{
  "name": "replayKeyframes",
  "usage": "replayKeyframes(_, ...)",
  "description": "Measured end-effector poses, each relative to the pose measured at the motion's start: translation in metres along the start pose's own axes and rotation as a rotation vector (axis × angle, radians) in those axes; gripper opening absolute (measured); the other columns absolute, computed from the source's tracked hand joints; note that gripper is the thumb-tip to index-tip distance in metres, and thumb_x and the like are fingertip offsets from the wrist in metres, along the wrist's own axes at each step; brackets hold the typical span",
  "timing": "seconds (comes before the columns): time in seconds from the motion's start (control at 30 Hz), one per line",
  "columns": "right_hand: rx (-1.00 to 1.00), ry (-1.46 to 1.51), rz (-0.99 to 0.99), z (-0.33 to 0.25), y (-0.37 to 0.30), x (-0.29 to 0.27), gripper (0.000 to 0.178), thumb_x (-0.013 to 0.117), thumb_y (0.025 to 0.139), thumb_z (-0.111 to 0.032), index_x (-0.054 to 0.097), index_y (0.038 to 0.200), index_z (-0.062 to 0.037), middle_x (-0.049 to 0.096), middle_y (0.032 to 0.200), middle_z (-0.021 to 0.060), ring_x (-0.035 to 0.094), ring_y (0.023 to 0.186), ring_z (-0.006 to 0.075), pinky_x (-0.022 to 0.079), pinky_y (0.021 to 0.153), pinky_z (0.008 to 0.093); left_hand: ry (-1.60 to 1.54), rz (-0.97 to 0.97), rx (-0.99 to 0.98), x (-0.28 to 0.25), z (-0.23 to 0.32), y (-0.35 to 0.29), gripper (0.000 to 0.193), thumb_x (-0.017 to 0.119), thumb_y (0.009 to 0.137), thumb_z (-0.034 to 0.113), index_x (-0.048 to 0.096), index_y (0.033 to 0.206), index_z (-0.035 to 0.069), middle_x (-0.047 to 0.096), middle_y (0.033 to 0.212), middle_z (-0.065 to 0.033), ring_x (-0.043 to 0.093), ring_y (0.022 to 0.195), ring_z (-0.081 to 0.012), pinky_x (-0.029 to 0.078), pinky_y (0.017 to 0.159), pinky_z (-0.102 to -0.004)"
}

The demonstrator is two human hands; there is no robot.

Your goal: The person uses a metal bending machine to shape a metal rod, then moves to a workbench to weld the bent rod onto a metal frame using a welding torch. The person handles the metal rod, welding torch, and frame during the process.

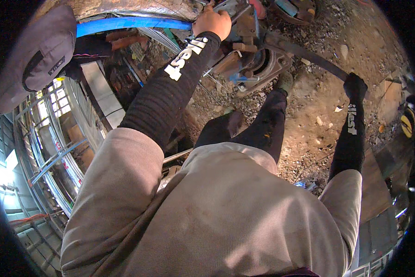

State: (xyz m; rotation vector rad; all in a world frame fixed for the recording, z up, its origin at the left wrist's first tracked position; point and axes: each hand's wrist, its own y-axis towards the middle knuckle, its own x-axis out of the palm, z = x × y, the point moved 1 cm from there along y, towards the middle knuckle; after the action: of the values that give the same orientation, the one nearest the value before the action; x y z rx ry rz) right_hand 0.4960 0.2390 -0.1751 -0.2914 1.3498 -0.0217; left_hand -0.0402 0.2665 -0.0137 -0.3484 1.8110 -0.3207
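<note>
My left hand (212, 24) is at the top, its fingers curled over metal parts by the end of a long blue bar (133, 23); what it grips is hidden. Stretched out to the right, my right hand (355, 87) is dark and closed around one end of a long, dark, curved-looking flat bar (311, 55). That bar's other end reaches a worn metal fixture (256, 27) just right of my left hand. Below the fixture lies a heavy metal base (272, 64) with a round opening, with a small wooden block (245, 47) next to it.
At the left, a grey cap (41, 55) is close by, apparently on another person. Long metal profiles (55, 134) stand behind it. A round rusty part (295, 9) lies at the top. Gravelly dirt ground (309, 124) spreads around my shoe (285, 82); boards (376, 184) lie at the right.
</note>
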Motion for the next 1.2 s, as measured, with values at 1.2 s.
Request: replayKeyframes(1.2, 0.478, 0.157, -0.185, -0.066, -0.168, 0.022, 0.022, 0.064, 0.087, -0.032, 0.069, 0.100, -0.0152, 0.074, 0.094, 0.0134, 0.071, 0.094, 0.0387, 0.056, 0.080, 0.0535, -0.479, 0.203, -0.189, 0.015, 0.012, 0.034, 0.040, 0.046, 0.104, 0.028, 0.065, 0.120, -0.003, 0.069, 0.115, -0.0245, 0.067, 0.105, -0.0378, 0.054, 0.090, -0.0497)
